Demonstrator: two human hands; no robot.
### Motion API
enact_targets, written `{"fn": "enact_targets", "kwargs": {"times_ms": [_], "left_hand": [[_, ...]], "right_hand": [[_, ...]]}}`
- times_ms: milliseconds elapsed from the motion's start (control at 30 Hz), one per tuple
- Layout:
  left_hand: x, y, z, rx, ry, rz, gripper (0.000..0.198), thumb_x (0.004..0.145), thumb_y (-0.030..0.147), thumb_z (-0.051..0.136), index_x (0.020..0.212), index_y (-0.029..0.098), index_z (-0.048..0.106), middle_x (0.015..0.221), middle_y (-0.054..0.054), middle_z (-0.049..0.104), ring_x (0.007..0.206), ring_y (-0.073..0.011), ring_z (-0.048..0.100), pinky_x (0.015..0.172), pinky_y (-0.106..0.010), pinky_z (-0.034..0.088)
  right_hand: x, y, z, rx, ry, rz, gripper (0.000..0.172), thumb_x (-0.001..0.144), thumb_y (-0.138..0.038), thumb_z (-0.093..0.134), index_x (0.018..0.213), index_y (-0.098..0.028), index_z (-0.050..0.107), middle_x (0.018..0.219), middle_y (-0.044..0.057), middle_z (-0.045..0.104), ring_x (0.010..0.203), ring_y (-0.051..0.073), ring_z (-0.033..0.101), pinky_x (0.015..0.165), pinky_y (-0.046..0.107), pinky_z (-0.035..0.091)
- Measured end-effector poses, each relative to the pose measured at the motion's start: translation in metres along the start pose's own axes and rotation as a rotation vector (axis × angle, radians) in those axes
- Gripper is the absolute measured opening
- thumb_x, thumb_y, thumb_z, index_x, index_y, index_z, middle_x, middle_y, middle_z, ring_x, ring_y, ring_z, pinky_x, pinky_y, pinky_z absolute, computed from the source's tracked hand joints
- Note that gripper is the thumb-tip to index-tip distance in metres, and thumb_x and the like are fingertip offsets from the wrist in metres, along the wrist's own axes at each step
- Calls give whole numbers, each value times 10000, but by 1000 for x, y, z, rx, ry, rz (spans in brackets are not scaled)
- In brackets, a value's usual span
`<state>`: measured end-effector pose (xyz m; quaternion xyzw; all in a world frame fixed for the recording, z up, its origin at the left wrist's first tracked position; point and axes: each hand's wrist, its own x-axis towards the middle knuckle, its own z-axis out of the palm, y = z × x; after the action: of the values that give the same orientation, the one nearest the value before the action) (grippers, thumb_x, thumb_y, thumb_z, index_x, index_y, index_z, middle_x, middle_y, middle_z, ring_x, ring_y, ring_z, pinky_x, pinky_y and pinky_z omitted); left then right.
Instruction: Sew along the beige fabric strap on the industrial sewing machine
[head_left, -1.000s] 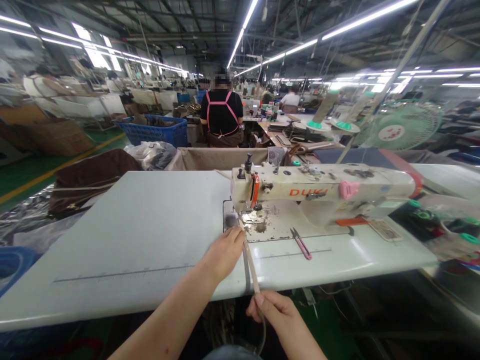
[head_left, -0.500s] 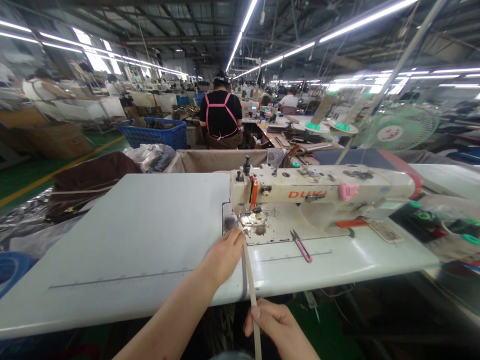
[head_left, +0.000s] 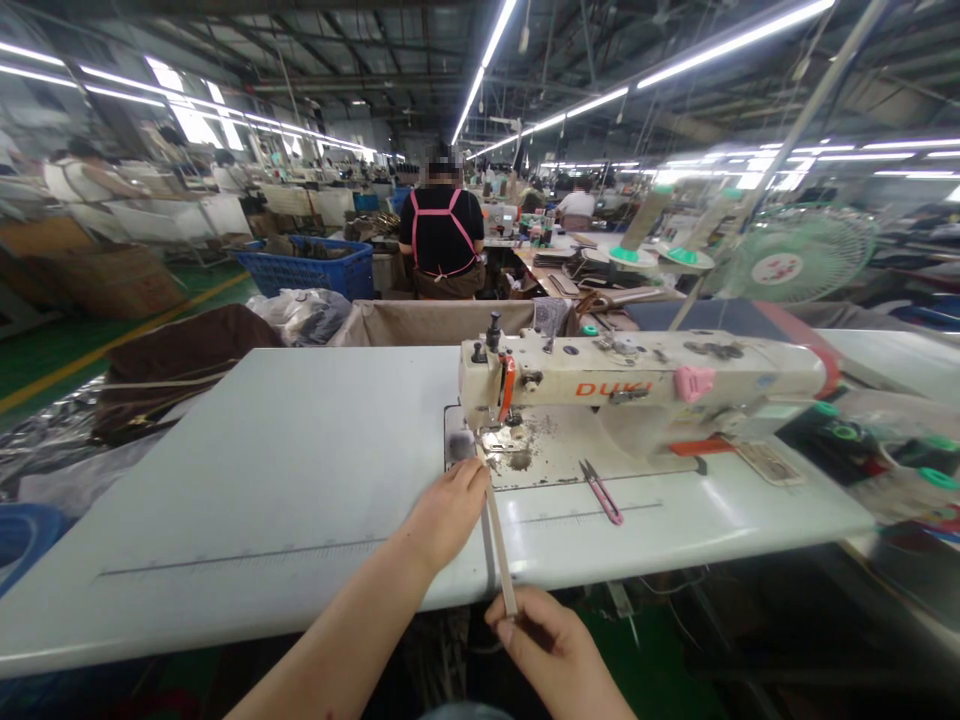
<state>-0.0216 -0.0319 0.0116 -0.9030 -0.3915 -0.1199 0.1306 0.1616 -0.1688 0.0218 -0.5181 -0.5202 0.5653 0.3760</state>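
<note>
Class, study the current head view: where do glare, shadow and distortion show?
Head view: glare whitens the tabletop right of the thread snips; head view: deep shadow beneath the tabletop's front edge; head view: the green fan looks soft and stretched, the sewing machine sharper.

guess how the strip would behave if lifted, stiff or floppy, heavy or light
Probably light, since the strip is narrow and looks thin. Likely bendy for the same reason, though it runs straight between the left hand and right hand, so tension may hide any sag. Its flat look suggests it wouldn't readily roll.
</note>
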Motion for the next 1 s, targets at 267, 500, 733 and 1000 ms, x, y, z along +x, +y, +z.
{"fn": "enact_targets", "kwargs": {"times_ms": [267,500,733,1000], "left_hand": [[1,-1,-1,-99,26,-65,213,1025,110,521,1194,144,646,1294,-114,672,1249,-247,642,1136,-379,521],[0,-1,-2,-59,7,-17,221,1009,102,558,1201,111,667,1286,-124,673,1273,-269,621,1150,-389,506],[1,-1,-3,-47,-51,-2,223,1017,98,538,1187,127,679,1311,-119,672,1277,-265,618,1149,-412,507],[0,-1,-2,-60,-3,-27,234,1037,106,501,1190,136,676,1293,-109,681,1273,-245,622,1142,-376,507]], "right_hand": [[-5,-15,6,230,-49,157,594,784,-759,791,860,-171,767,724,57,758,695,190,664,690,301,491],[-4,-1,4,247,-40,152,581,806,-753,777,838,-173,776,696,57,767,662,177,674,653,278,502],[-1,13,3,241,-39,119,551,845,-724,761,837,-173,778,693,53,762,641,160,651,638,267,496],[-4,-2,3,289,-48,222,623,763,-782,790,767,-160,759,645,64,758,640,184,697,630,265,491]]}}
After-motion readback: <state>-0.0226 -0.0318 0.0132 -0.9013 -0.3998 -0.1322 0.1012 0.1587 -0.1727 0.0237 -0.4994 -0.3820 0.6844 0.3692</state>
